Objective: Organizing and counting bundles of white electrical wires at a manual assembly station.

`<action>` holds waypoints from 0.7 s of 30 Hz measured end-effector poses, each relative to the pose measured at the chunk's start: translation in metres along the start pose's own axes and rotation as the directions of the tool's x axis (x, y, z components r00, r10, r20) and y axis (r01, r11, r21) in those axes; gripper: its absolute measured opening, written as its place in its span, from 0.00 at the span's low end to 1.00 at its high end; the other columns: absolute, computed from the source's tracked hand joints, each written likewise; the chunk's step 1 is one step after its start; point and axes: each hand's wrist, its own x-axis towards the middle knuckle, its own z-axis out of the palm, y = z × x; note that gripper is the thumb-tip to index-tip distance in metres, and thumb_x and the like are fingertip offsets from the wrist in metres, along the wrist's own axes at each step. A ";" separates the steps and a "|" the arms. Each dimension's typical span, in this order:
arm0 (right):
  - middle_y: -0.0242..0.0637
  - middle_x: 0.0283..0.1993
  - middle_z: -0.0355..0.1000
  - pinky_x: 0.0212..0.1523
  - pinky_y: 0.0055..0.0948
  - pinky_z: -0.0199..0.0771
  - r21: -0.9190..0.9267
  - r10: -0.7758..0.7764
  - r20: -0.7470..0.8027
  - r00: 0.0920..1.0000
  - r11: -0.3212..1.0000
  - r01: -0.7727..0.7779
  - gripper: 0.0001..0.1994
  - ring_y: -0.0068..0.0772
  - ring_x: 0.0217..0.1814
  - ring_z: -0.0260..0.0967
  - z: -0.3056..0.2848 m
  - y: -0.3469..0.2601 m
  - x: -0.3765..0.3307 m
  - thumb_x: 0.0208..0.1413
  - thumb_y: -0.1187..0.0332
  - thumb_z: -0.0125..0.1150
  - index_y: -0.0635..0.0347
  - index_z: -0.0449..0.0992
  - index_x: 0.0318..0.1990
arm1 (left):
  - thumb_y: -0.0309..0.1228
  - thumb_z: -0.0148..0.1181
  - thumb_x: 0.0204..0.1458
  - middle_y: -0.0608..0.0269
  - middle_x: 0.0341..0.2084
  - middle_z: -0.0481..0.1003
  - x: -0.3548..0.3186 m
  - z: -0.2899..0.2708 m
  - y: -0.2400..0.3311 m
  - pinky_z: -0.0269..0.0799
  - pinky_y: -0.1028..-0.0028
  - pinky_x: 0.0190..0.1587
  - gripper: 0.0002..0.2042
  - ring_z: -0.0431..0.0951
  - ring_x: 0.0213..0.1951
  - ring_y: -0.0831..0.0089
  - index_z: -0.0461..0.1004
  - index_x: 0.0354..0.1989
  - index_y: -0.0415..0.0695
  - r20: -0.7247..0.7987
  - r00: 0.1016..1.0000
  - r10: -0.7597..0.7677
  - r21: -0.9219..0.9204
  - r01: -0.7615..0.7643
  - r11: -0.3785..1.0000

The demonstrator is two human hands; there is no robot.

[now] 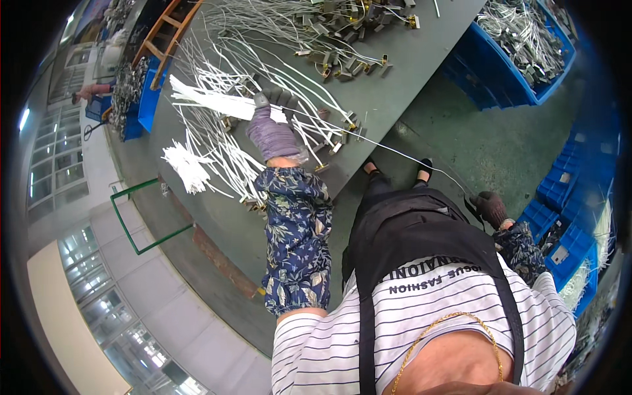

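My left hand [268,128], in a grey-purple glove, is closed around a bundle of white thin tubes or wires [210,99] over the table. Beneath and beside it lie many white wires with small metal-ended parts [352,125]. Out to the right, away from the table, my right hand [490,207] wears a dark glove and is closed at the end of a white wire [415,160]. That wire runs taut from near my left hand across the gap to my right. A dark strip shows by the right fingers; I cannot tell what it is.
More wires with grey metal blocks [342,33] cover the far part of the grey table [421,46]. At the upper right stands a blue bin [487,72] full of wired parts. Blue crates [566,253] sit by my right arm. A green metal frame [141,250] stands left.
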 end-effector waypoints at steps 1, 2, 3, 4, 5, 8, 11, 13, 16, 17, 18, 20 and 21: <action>0.36 0.21 0.68 0.21 0.29 0.58 -0.013 -0.004 -0.004 1.000 1.000 0.004 0.18 0.26 0.20 0.60 0.001 -0.002 -0.001 0.53 0.55 0.60 0.65 0.78 0.35 | 0.36 0.62 0.54 0.56 0.32 0.76 0.003 -0.005 0.004 0.80 0.65 0.38 0.13 0.78 0.33 0.64 0.71 0.39 0.38 -0.005 1.000 0.005 -0.002 -0.005 1.000; 0.36 0.21 0.68 0.21 0.29 0.58 -0.013 -0.004 -0.004 1.000 1.000 0.004 0.18 0.26 0.20 0.60 0.000 0.000 0.000 0.53 0.55 0.60 0.65 0.78 0.35 | 0.35 0.62 0.54 0.54 0.34 0.75 0.004 -0.006 0.007 0.80 0.62 0.40 0.14 0.78 0.35 0.61 0.71 0.40 0.37 -0.003 1.000 -0.005 -0.019 0.005 1.000; 0.36 0.22 0.69 0.22 0.29 0.59 -0.011 -0.002 -0.005 1.000 1.000 0.002 0.19 0.26 0.20 0.60 -0.001 0.003 0.001 0.53 0.54 0.60 0.65 0.78 0.35 | 0.34 0.62 0.53 0.51 0.36 0.75 0.006 -0.007 0.008 0.80 0.59 0.42 0.14 0.78 0.37 0.59 0.71 0.41 0.36 0.001 1.000 -0.017 -0.037 0.017 0.999; 0.36 0.22 0.69 0.22 0.29 0.59 -0.008 0.001 -0.008 1.000 1.000 -0.001 0.19 0.26 0.21 0.60 -0.002 0.005 0.001 0.53 0.54 0.60 0.65 0.78 0.36 | 0.33 0.62 0.53 0.50 0.35 0.76 0.008 -0.007 0.008 0.81 0.60 0.39 0.13 0.79 0.36 0.59 0.71 0.41 0.36 -0.015 1.000 -0.022 -0.054 0.021 0.998; 0.36 0.22 0.69 0.22 0.29 0.59 -0.008 0.001 -0.007 1.000 1.000 -0.001 0.19 0.26 0.21 0.60 -0.001 0.005 0.000 0.53 0.54 0.60 0.65 0.78 0.36 | 0.33 0.62 0.53 0.50 0.35 0.76 0.006 -0.006 0.010 0.81 0.60 0.39 0.13 0.79 0.36 0.59 0.71 0.41 0.36 -0.015 1.000 -0.022 -0.053 0.021 0.998; 0.36 0.23 0.70 0.23 0.29 0.61 -0.019 0.018 -0.022 1.000 1.000 -0.019 0.19 0.26 0.22 0.62 0.002 0.002 -0.004 0.53 0.54 0.59 0.65 0.78 0.36 | 0.34 0.62 0.54 0.57 0.27 0.76 -0.014 0.012 0.002 0.80 0.68 0.31 0.11 0.79 0.31 0.65 0.73 0.34 0.38 -0.001 0.999 0.043 0.143 -0.043 0.989; 0.35 0.23 0.70 0.24 0.28 0.62 -0.050 -0.068 0.013 0.998 0.996 0.068 0.18 0.26 0.23 0.64 0.016 -0.020 -0.002 0.53 0.55 0.59 0.65 0.78 0.36 | 0.33 0.52 0.61 0.68 0.23 0.72 -0.039 -0.012 -0.043 0.67 0.79 0.29 0.09 0.72 0.26 0.79 0.75 0.35 0.41 0.129 0.973 -0.193 0.551 0.091 0.829; 0.35 0.24 0.71 0.25 0.28 0.63 0.108 -0.119 0.094 0.988 0.988 0.109 0.17 0.26 0.23 0.65 0.024 -0.029 0.001 0.53 0.56 0.59 0.64 0.78 0.34 | 0.34 0.55 0.59 0.69 0.24 0.72 -0.087 0.011 -0.072 0.67 0.79 0.29 0.08 0.71 0.26 0.80 0.74 0.35 0.42 0.099 0.945 -0.311 0.582 0.199 0.789; 0.36 0.23 0.71 0.24 0.29 0.62 0.061 -0.121 0.085 0.989 0.991 0.116 0.17 0.26 0.22 0.64 0.020 -0.029 0.001 0.53 0.56 0.59 0.65 0.77 0.32 | 0.38 0.63 0.54 0.67 0.24 0.73 -0.078 0.004 -0.068 0.68 0.77 0.26 0.12 0.72 0.25 0.79 0.75 0.35 0.41 0.063 0.945 -0.320 0.404 0.269 0.874; 0.36 0.23 0.71 0.24 0.29 0.62 0.024 -0.116 0.087 0.989 0.993 0.114 0.17 0.26 0.22 0.64 0.017 -0.026 0.000 0.53 0.56 0.59 0.65 0.77 0.32 | 0.39 0.65 0.52 0.65 0.24 0.74 -0.064 0.002 -0.052 0.68 0.77 0.25 0.13 0.72 0.24 0.78 0.76 0.35 0.41 0.071 0.963 -0.261 0.280 0.232 0.932; 0.36 0.23 0.71 0.24 0.29 0.62 0.021 -0.118 0.088 0.989 0.993 0.117 0.17 0.26 0.22 0.64 0.013 -0.020 0.001 0.53 0.56 0.59 0.65 0.77 0.32 | 0.40 0.64 0.53 0.63 0.24 0.75 -0.048 0.000 -0.038 0.71 0.76 0.26 0.14 0.73 0.25 0.76 0.76 0.34 0.41 0.012 0.982 -0.188 0.248 0.179 0.952; 0.36 0.23 0.70 0.22 0.30 0.60 -0.095 -0.021 -0.007 1.000 0.995 0.020 0.17 0.26 0.21 0.63 0.008 -0.007 0.003 0.53 0.56 0.59 0.65 0.77 0.31 | 0.40 0.63 0.54 0.59 0.25 0.76 -0.019 -0.003 -0.014 0.76 0.72 0.29 0.14 0.76 0.27 0.71 0.75 0.34 0.39 -0.045 0.999 -0.024 0.158 0.031 0.987; 0.36 0.23 0.70 0.22 0.30 0.60 -0.103 -0.030 0.002 1.000 0.994 0.030 0.17 0.26 0.21 0.63 0.007 -0.008 0.001 0.53 0.56 0.59 0.65 0.77 0.31 | 0.38 0.61 0.54 0.57 0.27 0.76 -0.009 -0.006 -0.006 0.78 0.70 0.31 0.14 0.78 0.28 0.68 0.74 0.35 0.38 -0.046 0.997 0.059 0.098 -0.055 0.994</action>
